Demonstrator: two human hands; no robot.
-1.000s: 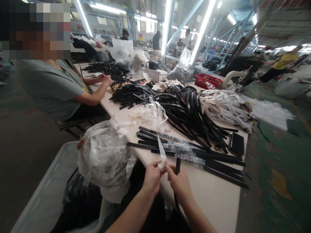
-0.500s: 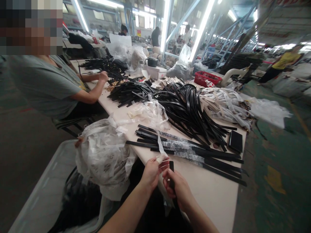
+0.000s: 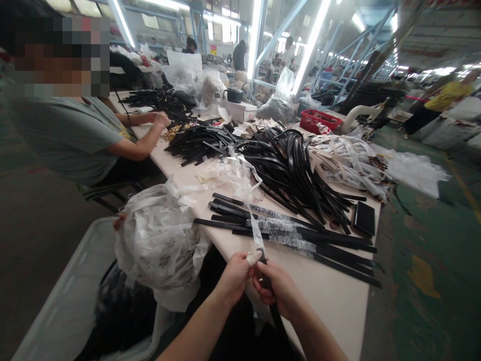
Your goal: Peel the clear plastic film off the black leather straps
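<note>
- Between my two hands, just off the near edge of the pale surface (image 3: pixel 330 301), a black strap (image 3: pixel 266 283) stands with its tip up.
- My right hand (image 3: pixel 277 284) is curled around the strap below that tip, a grip that probably steadies its limp length; the rest hangs toward my lap.
- My left hand (image 3: pixel 237 273), a pale covering (image 3: pixel 254 257) on its thumb, pinches beside the tip at the lower end of a white strip (image 3: pixel 257 234), seemingly to control both in one spot; the fingers beneath are hidden.
- Ahead of me, straps banded with crinkled clear film (image 3: pixel 281 228) lie roughly side by side, an arrangement that likely prevents tangling.
- Beyond them, loose black straps (image 3: pixel 293 155) are heaped within apparent reach, next to crumpled translucent film (image 3: pixel 236 175).
- At my left, a bulging plastic bag (image 3: pixel 161 245) sits below the surface's edge, perhaps to spare working room.
- A co-worker's hands (image 3: pixel 161 120) meet farther along.
</note>
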